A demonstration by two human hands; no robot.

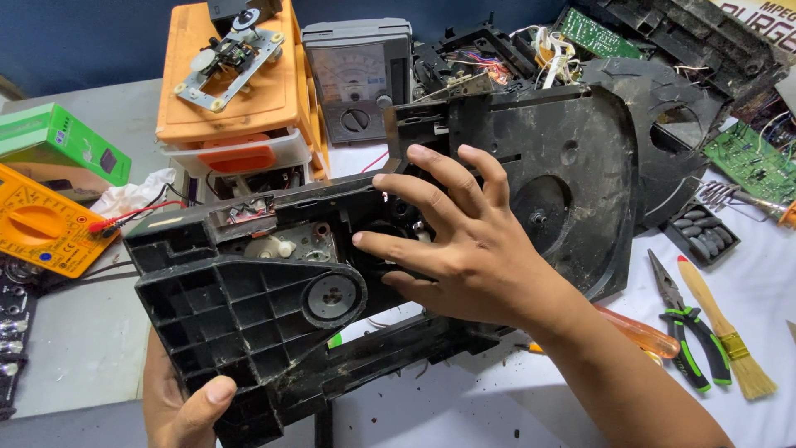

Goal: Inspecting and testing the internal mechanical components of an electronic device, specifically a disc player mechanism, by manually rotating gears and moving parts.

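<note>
Hands [464, 257] on ribbed black plastic chassis [249, 323] (dusty, round metal hub).

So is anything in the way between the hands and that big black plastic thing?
No. The right hand lies directly on the black plastic chassis, fingers spread over its middle, and the left hand grips its lower corner. Nothing visible sits between them.

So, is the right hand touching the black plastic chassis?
Touching. The head view shows the right hand lying spread flat on the black plastic chassis.
</note>
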